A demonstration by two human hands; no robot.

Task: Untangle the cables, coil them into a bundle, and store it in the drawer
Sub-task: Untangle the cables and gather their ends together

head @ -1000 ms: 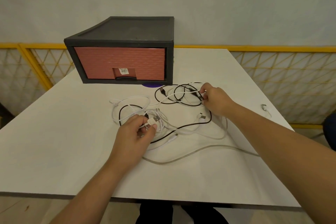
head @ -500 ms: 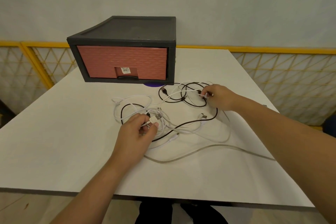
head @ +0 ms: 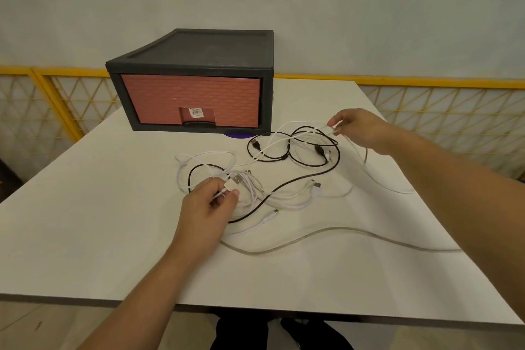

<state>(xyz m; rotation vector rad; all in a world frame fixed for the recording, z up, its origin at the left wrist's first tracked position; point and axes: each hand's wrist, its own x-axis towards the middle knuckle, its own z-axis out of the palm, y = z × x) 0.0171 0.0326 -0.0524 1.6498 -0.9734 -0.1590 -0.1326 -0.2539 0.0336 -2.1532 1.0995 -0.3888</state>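
Note:
A tangle of white and black cables (head: 284, 179) lies spread across the middle of the white table (head: 85, 221). My left hand (head: 208, 207) pinches a white USB plug (head: 234, 181) at the left side of the tangle. My right hand (head: 358, 129) pinches a white cable end at the tangle's far right, above black loops (head: 312, 148). A pale translucent cable (head: 326, 236) trails toward the right edge. The dark grey drawer unit (head: 199, 51) stands behind, its pink drawer (head: 190, 102) closed.
A small purple thing (head: 238, 133) peeks out from under the drawer unit's front right corner. A yellow mesh railing (head: 443, 111) runs behind and beside the table. The table's front edge lies near my forearms.
My right hand has lifted and moved right and away with the white cable end, stretching it out of the black loops. My left hand stays on the USB plug.

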